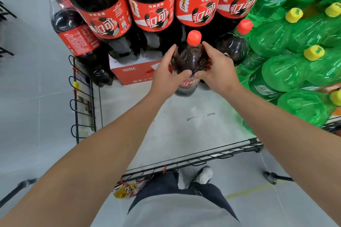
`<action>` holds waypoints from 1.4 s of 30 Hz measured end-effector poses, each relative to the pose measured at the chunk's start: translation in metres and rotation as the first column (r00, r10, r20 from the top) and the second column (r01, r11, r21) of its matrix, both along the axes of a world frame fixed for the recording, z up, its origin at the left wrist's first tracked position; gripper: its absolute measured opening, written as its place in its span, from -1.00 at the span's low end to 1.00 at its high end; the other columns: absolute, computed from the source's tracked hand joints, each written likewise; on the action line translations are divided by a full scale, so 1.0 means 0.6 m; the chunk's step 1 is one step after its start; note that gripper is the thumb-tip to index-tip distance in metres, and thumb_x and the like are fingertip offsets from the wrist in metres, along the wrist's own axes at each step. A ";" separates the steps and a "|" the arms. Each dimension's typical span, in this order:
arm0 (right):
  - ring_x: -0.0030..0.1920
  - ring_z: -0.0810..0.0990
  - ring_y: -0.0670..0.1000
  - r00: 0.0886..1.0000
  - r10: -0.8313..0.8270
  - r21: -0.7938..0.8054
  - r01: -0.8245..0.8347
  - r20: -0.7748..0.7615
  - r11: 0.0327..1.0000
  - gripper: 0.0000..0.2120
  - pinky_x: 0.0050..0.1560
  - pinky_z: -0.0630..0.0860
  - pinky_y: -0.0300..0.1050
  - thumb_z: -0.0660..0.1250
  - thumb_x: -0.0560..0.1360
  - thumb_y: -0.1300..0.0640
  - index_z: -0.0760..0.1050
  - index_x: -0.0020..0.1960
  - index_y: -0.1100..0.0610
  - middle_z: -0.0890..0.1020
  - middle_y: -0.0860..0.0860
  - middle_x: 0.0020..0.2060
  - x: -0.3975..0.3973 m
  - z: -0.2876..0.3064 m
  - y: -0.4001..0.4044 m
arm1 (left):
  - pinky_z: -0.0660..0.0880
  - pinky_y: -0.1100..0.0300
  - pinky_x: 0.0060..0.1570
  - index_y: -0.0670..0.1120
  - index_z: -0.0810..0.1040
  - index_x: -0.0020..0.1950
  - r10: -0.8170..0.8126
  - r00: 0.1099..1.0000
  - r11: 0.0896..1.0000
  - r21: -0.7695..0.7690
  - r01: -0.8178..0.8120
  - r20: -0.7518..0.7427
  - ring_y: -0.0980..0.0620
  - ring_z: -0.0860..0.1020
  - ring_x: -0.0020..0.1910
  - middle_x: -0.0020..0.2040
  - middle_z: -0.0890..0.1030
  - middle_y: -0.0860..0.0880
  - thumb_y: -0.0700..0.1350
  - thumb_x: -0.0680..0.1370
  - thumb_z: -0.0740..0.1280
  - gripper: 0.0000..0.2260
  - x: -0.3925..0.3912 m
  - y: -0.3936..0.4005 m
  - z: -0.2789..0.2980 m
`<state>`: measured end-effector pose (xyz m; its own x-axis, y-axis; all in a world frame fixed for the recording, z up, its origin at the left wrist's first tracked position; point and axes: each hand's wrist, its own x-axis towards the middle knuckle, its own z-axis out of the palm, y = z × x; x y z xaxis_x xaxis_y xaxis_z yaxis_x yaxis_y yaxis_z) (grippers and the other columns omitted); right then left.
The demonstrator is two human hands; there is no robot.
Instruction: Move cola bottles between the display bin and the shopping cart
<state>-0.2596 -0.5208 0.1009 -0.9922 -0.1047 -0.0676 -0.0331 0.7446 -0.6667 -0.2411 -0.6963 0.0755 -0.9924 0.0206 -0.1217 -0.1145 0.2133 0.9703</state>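
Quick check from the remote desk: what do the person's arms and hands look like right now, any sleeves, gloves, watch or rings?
Both forearms are bare along all that shows; no sleeve reaches into view. The left hand and right hand wear no gloves, and no watch, bracelet or ring shows on the wrists or visible fingers. Lower down, a light grey top, dark trousers and a white shoe are visible.

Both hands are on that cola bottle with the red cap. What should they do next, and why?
Probably lift it straight up a little. The left hand and right hand already grip the shoulders of the cola bottle, whose base looks to rest on the bin floor. Rising straight should keep it clear of the neighbouring cola bottle beside it.
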 end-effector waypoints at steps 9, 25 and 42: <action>0.48 0.43 0.09 0.994 -0.075 0.043 0.078 -0.078 0.996 -0.21 0.48 0.29 -0.17 0.53 0.40 0.28 0.33 0.58 0.17 0.49 0.11 0.47 0.022 0.004 0.003 | 0.38 0.01 0.44 0.01 0.25 0.59 0.034 0.999 0.998 -0.061 -0.034 0.005 0.12 0.37 0.47 0.51 0.40 0.07 -0.02 0.42 0.49 -0.22 0.002 0.022 0.003; 0.37 0.49 0.20 0.996 0.033 0.179 -0.018 -0.081 0.984 -0.37 0.33 0.45 0.03 0.44 0.46 0.10 0.40 0.49 0.17 0.53 0.16 0.37 0.094 0.037 0.010 | 0.44 0.19 0.26 -0.04 0.44 0.47 -0.055 0.998 0.889 -0.457 0.029 -0.043 0.06 0.57 0.25 0.31 0.60 0.03 -0.04 0.52 0.41 -0.49 0.051 -0.004 0.052; 0.66 -0.07 0.20 0.955 0.276 0.640 -0.278 0.106 0.716 -0.18 0.64 -0.08 0.18 0.31 0.59 -0.22 0.01 0.68 0.05 0.07 0.07 0.66 0.425 0.060 0.225 | 0.24 -0.06 0.48 -0.11 0.23 0.60 -0.380 0.925 0.404 -0.902 0.149 -0.017 -0.21 0.26 0.53 0.58 0.24 -0.20 0.13 0.58 0.34 -0.33 0.381 0.142 0.058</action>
<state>-0.0047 -0.3860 0.1369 -0.9255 -0.3058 -0.2233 -0.3062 0.9514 -0.0340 -0.0125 -0.6111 0.1106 -0.9573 0.2839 -0.0541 0.2651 0.9371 0.2271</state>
